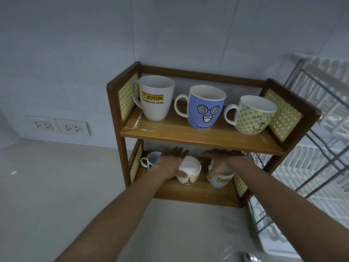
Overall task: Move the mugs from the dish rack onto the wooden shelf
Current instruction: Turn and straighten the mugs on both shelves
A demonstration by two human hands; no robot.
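The wooden shelf (200,138) has two tiers. On its top tier stand a white Jotun mug (154,99), a blue cartoon-face mug (204,108) and a green dotted anchor mug (253,115). The lower tier holds a small white mug (151,159) at the left, a cream picture mug (189,172) in the middle and a second white Jotun mug (221,180) at the right. My left hand (172,159) lies over the cream mug's left rim, fingers spread and stretched out. My right hand (221,160) covers the second Jotun mug's top, fingers extended. Whether either palm grips its mug is hidden.
A wire dish rack (317,148) with white slotted trays stands right of the shelf, close to its side panel. Two wall sockets (58,126) sit at the left above the pale counter (56,186). A metal spoon (251,258) lies at the bottom edge.
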